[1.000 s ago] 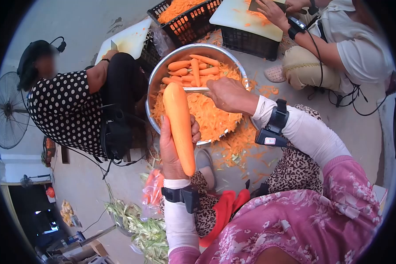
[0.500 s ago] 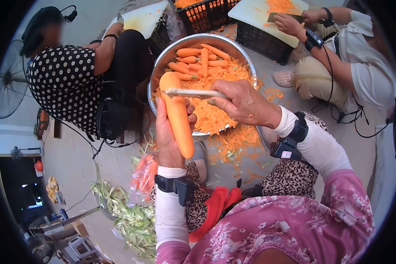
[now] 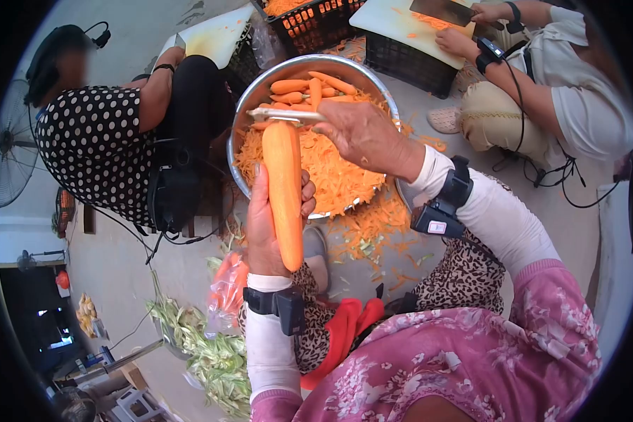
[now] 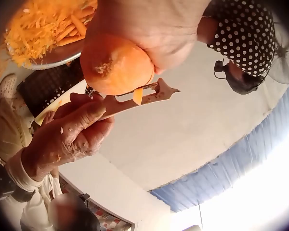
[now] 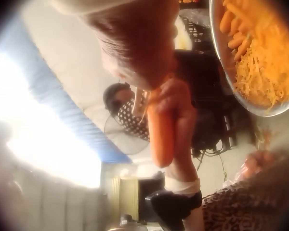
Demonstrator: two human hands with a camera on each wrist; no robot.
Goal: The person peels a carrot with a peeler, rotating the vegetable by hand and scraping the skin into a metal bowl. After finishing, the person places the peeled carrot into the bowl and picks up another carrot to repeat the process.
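My left hand (image 3: pixel 261 228) grips a large smooth orange carrot (image 3: pixel 283 197), fingers and thumb around its middle. The carrot stands lengthwise in the head view, its far end over the basin. In my right hand (image 3: pixel 373 141) is a peeler (image 3: pixel 278 115), its head lying across the carrot's far end. A short orange strip (image 4: pixel 138 96) hangs at the peeler's slot in the left wrist view. Beneath both hands, a metal basin (image 3: pixel 394 105) holds whole carrots (image 3: pixel 288 86) and a heap of orange peelings (image 3: pixel 330 176).
A person in polka dots (image 3: pixel 91 148) sits left by a white cutting board (image 3: pixel 214 39). At upper right, another person's hands hold a cleaver (image 3: pixel 443 10) over a board on a black crate (image 3: pixel 408 67). A plastic bag of carrots (image 3: pixel 226 285) and leafy husks (image 3: pixel 221 366) lie lower left.
The peeler went from beyond the carrot onto its upper part, then back out to its far end. The carrot now stands more upright in view; my left hand keeps its grip.
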